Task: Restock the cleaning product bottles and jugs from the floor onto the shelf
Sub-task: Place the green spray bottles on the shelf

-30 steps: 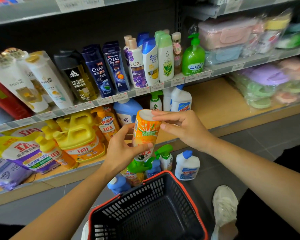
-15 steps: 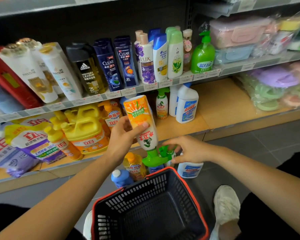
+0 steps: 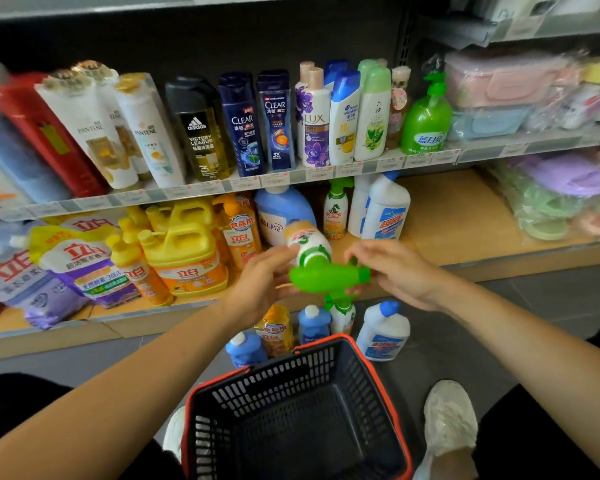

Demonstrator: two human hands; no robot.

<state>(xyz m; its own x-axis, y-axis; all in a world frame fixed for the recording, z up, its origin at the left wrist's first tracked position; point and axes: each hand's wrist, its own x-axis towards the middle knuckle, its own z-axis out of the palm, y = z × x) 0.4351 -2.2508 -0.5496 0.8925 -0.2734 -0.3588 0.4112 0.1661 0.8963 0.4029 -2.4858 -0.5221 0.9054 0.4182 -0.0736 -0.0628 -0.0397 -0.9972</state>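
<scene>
The left hand point(image 3: 257, 285) grips a spray bottle point(image 3: 309, 244) round its white and orange body, fingers curled about it. We see the bottle tipped over, its base toward the bottom shelf point(image 3: 447, 209) and its green trigger head point(image 3: 326, 277) toward us, above the shelf's front edge. The right hand point(image 3: 399, 271) sits at the nozzle end of that trigger head with its fingers loosely bent. The blur keeps us from telling whether they pinch it or only touch it. Below the hands, on the floor along the shelf's front edge, we find a second spray bottle point(image 3: 342, 313), a white toilet-cleaner bottle point(image 3: 383, 332) with a blue cap, two blue bottles point(image 3: 314, 323) and an orange dish-soap bottle point(image 3: 274, 329). Nearer us stands a black shopping basket point(image 3: 326, 341) with a red rim. On the shelf itself we see a matching spray bottle point(image 3: 336, 213) upright, white cleaner bottles point(image 3: 385, 209) just beside it, a blue jug point(image 3: 281, 216) and yellow jugs point(image 3: 184, 251) further left.
</scene>
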